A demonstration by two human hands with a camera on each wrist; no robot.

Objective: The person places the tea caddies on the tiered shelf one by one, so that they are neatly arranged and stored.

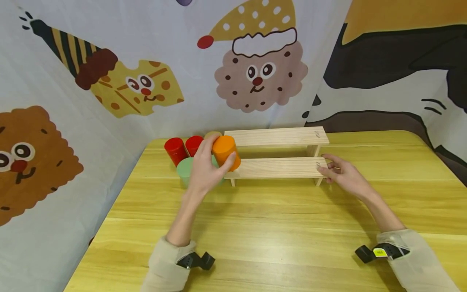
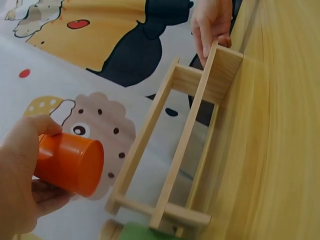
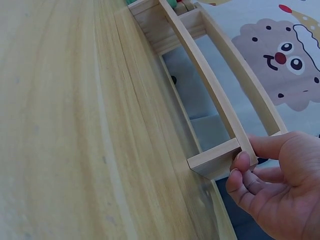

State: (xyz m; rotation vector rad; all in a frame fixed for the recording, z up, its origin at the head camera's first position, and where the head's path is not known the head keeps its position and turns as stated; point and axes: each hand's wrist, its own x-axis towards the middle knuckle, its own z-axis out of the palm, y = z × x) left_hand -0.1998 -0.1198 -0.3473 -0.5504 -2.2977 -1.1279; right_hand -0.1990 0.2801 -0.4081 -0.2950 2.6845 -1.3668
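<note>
My left hand (image 1: 206, 168) holds an orange cup (image 1: 225, 149) between thumb and fingers, over the left end of a two-tier wooden shelf (image 1: 275, 167). The left wrist view shows the cup (image 2: 80, 162) apart from the shelf, one round end facing it. At the other end, my right hand (image 1: 344, 174) pinches the right tip of the lower board. In the right wrist view, thumb and fingers of that hand (image 3: 280, 182) grip the board's corner beside its leg (image 3: 217, 157).
Two red cups (image 1: 176, 151) stand left of the shelf. A pale green round container (image 1: 185, 170) is partly hidden by my left hand. Behind it shows a tan round thing (image 1: 213, 134). A patterned cloth (image 1: 197, 89) hangs behind the wooden table (image 1: 255, 227).
</note>
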